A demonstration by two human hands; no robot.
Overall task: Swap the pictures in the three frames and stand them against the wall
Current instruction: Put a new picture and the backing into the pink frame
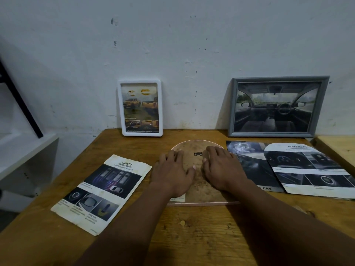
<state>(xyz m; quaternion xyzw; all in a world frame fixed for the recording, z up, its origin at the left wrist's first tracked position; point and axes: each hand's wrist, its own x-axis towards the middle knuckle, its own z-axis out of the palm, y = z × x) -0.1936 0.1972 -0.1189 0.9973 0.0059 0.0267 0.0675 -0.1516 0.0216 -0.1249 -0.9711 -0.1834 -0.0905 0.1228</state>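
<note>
Grip flat-fingered, holding nothing: left hand (171,174) and right hand (221,169) press face-down arched frame (199,184).

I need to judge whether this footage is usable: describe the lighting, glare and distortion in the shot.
Head view: dim, cool light overall. Head view: glare washes the top of the picture in the white frame and streaks the dark brochure. Head view: wide-angle bending bows the table edges and slants the grey frame; small print is soft.
</note>
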